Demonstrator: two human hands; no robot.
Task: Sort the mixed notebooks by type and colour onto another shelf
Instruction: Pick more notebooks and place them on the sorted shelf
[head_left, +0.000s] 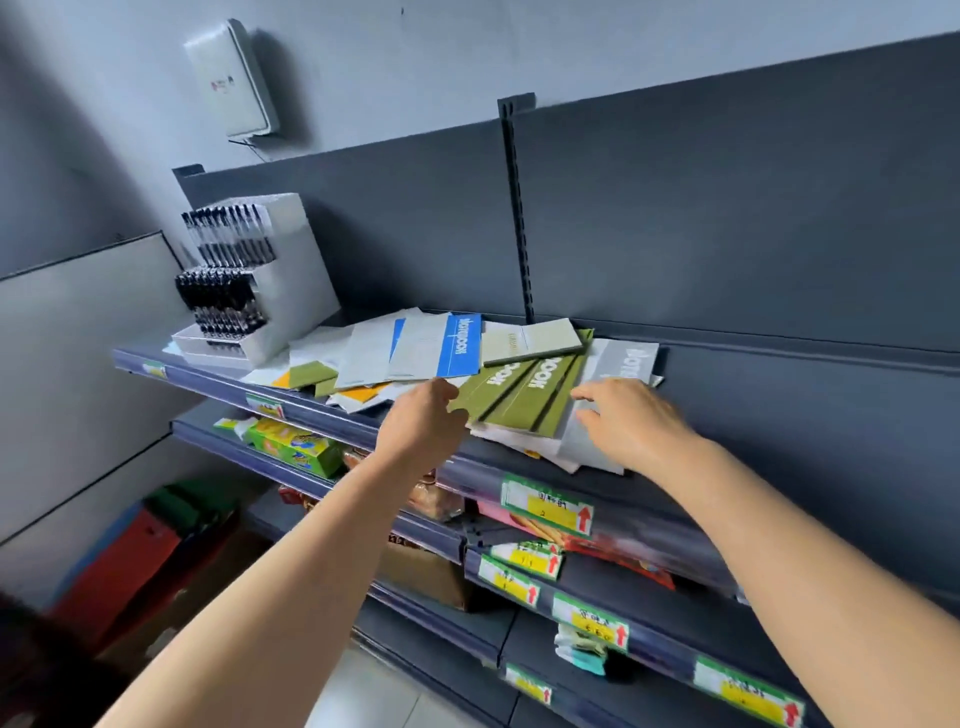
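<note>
A loose pile of mixed notebooks lies on the top shelf (332, 415). Several olive-green notebooks (524, 397) are fanned out at the front of the pile. A blue-and-white notebook (457, 345) and grey-white ones (374, 353) lie to their left, and a grey notebook (623, 364) lies at the right. A small olive and cream notebook (535, 340) rests on top. My left hand (423, 421) pinches the left corner of the green notebooks. My right hand (631, 421) hovers with fingers spread at their right edge, over the grey notebook.
A white pen display stand (260, 291) full of black pens stands at the left end of the same shelf. Lower shelves hold a green box (291, 447), snack packets and price tags (548, 504). Red and green items (156, 535) sit on the floor at left.
</note>
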